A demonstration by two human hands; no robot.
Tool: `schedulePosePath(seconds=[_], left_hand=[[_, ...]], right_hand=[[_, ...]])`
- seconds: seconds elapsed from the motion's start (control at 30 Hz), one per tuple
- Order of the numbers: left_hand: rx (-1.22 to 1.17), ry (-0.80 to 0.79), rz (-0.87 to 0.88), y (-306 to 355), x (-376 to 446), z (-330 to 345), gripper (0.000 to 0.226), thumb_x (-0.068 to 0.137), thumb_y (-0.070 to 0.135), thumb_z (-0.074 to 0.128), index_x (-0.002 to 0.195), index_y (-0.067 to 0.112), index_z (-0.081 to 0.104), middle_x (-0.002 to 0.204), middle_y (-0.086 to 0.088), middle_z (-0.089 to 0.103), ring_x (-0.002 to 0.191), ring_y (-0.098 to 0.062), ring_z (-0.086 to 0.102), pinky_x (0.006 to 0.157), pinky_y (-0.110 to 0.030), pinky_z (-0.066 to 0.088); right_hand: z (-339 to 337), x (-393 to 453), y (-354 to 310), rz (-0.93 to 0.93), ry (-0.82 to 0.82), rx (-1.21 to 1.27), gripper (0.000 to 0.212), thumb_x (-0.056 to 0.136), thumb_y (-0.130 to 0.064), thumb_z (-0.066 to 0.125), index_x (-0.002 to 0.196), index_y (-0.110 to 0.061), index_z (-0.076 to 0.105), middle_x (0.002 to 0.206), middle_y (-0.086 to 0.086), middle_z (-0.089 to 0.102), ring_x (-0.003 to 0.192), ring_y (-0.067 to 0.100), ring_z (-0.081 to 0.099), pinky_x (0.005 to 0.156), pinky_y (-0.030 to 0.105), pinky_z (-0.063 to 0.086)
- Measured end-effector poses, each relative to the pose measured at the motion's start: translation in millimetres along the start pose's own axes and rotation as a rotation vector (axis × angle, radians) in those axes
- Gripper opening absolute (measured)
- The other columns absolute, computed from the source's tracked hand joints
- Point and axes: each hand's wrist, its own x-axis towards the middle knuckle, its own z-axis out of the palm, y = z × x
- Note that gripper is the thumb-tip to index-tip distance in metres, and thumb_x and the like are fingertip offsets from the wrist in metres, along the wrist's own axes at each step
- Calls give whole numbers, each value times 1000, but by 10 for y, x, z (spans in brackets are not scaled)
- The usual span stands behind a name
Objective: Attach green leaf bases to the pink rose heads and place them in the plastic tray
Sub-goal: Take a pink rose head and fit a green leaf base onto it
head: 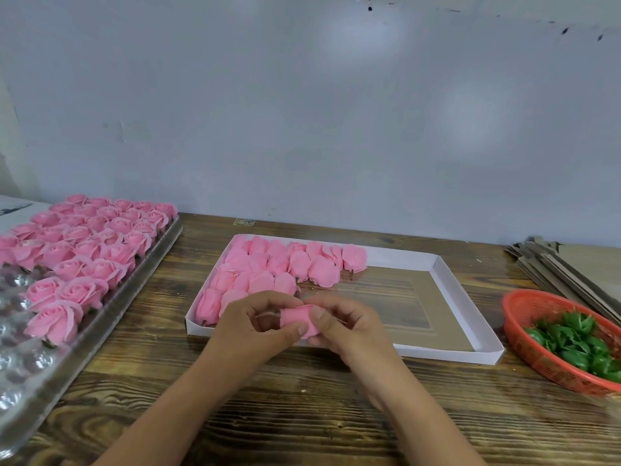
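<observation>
At lower centre, a left hand (257, 326) and right hand (347, 326) pinch one pink rose head (297, 320) between curled fingers above the wooden bench (302, 415). Green leaf bases (578, 344) fill a red basket (537, 356) at right; the plastic tray (100, 317) of roses sits at left.

- We see a soft pink fabric rose head (300, 320), one plain shade throughout.
- Our clear moulded plastic tray (20, 385) glints silvery grey; the upright roses (97, 243) in it are pink.
- The shallow white cardboard box lid (467, 297) has a transparent window panel and holds pink roses lying on their sides (279, 270).
- The orange-red woven plastic basket (524, 334) holds dark green leaf bases (578, 341).
- Our brown wooden table (302, 408) shows dark streaked grain.
- The wall (302, 112) is pale blue-grey.
- The flattened cardboard sheets (571, 264) are dull tan.
</observation>
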Motion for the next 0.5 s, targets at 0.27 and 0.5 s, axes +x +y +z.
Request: schedulePosePath(seconds=[0.27,0.5], left_hand=[[10,1,-10,-54,-3,-3,23,78,24,84,93,41,78,91,-8,76,90,-30,70,83,-47,61],[-15,81,-59,-70,31,0,24,66,36,86,86,45,79,95,11,73,94,-6,65,67,-10,54]], right_hand=[[-26,-4,5,75,-33,19,18,92,-28,65,102,-18,76,96,12,74,82,16,70,70,24,57],[-444,85,-270,-100,424,-258,15,96,-19,59,94,-28,71,86,-5,71,76,7,65,72,31,57]])
